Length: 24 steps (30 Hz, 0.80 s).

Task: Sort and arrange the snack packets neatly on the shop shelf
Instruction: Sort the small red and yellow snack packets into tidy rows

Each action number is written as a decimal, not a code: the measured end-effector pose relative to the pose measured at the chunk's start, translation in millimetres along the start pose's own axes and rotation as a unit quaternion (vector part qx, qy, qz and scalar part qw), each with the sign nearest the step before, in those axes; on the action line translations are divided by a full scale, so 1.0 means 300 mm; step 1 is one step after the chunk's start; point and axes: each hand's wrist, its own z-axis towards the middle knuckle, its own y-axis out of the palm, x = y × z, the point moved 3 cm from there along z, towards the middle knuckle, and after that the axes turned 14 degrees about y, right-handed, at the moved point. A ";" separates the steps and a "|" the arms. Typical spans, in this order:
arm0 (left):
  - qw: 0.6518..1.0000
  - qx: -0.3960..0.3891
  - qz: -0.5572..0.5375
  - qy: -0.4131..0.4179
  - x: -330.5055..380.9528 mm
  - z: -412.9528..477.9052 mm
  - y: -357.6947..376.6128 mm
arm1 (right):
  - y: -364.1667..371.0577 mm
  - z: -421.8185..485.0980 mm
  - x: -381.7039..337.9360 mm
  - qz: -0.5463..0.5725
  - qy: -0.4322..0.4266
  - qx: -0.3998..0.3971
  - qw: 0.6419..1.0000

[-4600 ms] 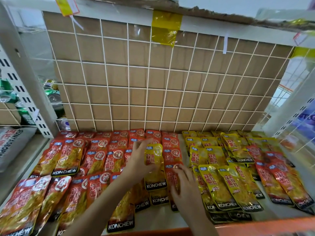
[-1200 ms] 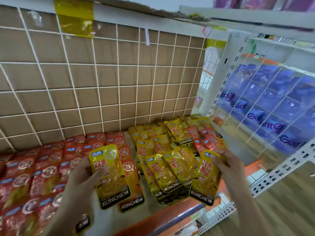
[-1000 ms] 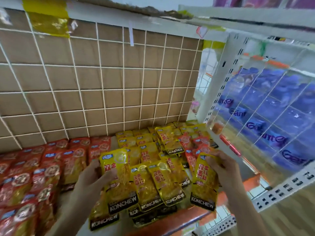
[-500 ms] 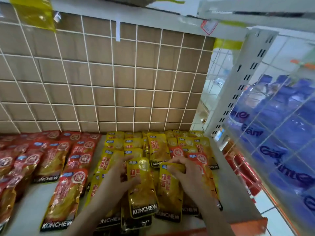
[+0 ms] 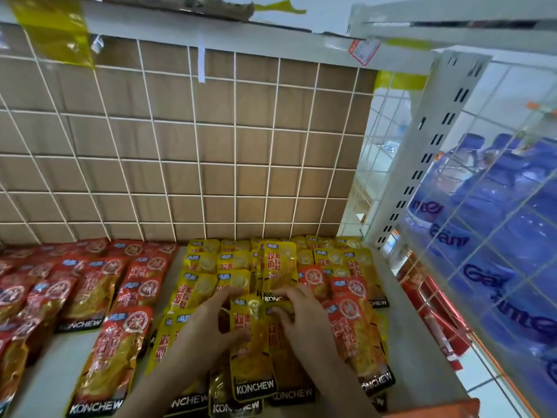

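Observation:
Yellow KONCHEW snack packets lie in overlapping rows on the right half of the white shelf. Red packets cover the left half, and a few red ones sit among the yellow at the right. My left hand and my right hand both lie on a front yellow packet near the shelf's front edge. The left fingers reach over its top left corner. The right fingers curl at its top right edge. Packets under my hands and forearms are partly hidden.
A white wire grid over brown cardboard backs the shelf. A white slotted upright and a wire side panel close the right side, with blue bottle packs behind. An orange lip runs along the front.
My hands came from the red and yellow border over to the yellow section. The two yellow packets I held up now lie on the yellow pile under both hands.

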 end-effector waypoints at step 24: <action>0.962 -0.110 0.233 0.086 0.067 0.034 0.083 | -0.194 -0.035 0.214 0.034 0.043 0.198 0.979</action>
